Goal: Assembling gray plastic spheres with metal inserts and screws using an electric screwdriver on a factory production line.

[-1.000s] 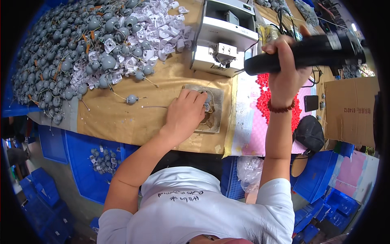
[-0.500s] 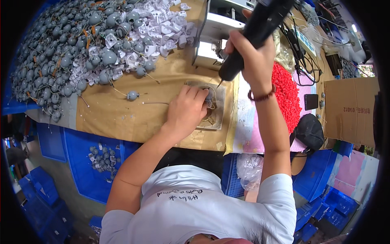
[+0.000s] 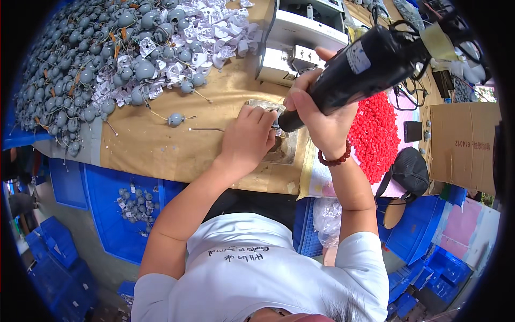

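My right hand (image 3: 327, 122) is wrapped round a black electric screwdriver (image 3: 370, 67), a beaded bracelet at the wrist. The tool slants down to the left, and its nose meets a small grey part at the fingertips of my left hand (image 3: 244, 140). Those fingers are closed on the grey part, most of which they hide. Beneath it lies a worn square work plate (image 3: 288, 152) on the brown-covered bench. A thin wire (image 3: 206, 129) runs out to the left from under my left hand. Farther left rests a grey ball-shaped part (image 3: 175, 119) with a wire.
Grey ball-shaped parts (image 3: 70, 80) and white plastic pieces (image 3: 222, 35) are heaped at the far left. A white metal machine (image 3: 306, 32) stands behind the plate. Right of it lie small red pieces (image 3: 374, 139), a black pouch (image 3: 410, 173) and a cardboard box (image 3: 464, 147).
The screwdriver has come down and tilted over to the right, its nose now at the grey part. My right hand moved down and left with it. My left hand has barely moved.
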A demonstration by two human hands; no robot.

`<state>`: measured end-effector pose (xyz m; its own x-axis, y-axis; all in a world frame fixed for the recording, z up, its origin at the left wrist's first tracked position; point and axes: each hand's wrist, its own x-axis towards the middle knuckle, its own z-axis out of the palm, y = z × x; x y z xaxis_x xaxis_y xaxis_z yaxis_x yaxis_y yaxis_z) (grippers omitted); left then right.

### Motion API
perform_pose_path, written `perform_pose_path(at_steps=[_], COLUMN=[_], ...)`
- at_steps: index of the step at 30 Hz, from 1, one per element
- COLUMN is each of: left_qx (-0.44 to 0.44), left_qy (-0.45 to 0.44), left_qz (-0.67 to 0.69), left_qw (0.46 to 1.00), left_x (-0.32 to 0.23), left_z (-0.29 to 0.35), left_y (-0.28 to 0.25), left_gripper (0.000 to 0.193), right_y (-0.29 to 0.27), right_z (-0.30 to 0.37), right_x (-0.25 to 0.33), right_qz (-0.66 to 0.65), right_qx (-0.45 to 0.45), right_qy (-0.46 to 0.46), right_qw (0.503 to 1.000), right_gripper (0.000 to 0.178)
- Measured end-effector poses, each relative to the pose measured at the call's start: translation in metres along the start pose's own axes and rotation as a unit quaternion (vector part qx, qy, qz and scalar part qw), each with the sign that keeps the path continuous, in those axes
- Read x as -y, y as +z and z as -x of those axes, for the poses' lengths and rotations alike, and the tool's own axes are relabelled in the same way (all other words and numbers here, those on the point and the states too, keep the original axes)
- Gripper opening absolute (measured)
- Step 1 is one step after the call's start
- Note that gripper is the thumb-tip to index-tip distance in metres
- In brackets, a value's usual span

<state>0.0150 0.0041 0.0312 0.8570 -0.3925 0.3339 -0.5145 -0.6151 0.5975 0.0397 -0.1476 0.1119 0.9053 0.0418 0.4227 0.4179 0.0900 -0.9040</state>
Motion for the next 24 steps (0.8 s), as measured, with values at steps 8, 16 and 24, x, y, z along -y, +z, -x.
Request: perform_pose_path(at_steps=[8,16,24], left_qx=[-0.010,-0.025,0.018], left_qy=[0.025,0.024,-0.007], left_qz=[0.010,0.031,0.014], left_qw=[1.000,0.999,1.000], left_x=[0.003,0.003,-0.002], left_z=[-0.003,-0.002,-0.002], left_y=[-0.002,-0.001,-0.003], left_gripper=[0.035,0.034,0.034], right_y=[-0.006,-0.012,-0.010], right_z=[0.022,0.018,0.013], right_x=[-0.017,-0.018,-0.004], right_qz=[0.011,0.106,0.129], right_qx=[0.047,0.146,0.089], right_qy=[-0.030,-0.102,-0.042], right_qw=[0.998,0.978,0.987], right_gripper=[0.056,0.063,0.063])
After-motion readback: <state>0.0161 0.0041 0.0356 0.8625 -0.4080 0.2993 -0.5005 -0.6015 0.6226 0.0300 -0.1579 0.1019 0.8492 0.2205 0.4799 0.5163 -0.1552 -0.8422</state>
